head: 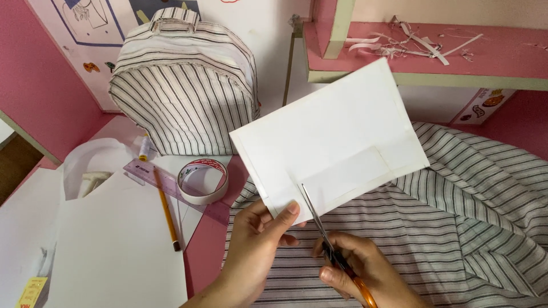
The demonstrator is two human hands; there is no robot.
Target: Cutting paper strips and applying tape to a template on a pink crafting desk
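2 hands work over striped cloth [456,228]: the left hand [257,239] pinches the lower edge of a white card [331,137] between thumb and fingers, while the right hand [359,271] is closed around the orange handles of scissors [319,225], whose blades bite into that edge. The card tilts above the cloth. To the left lie a tape roll [202,181], a ruler [171,185], a pencil [166,211] and white paper [114,245], with a striped backpack [182,85] behind.

We see only two bare hands and forearms, no sleeves, gloves, rings, watch or bracelets in view. Left hand [257,236] and right hand [357,268]: short, plain, unpainted nails. Forearms run off bottom edge.
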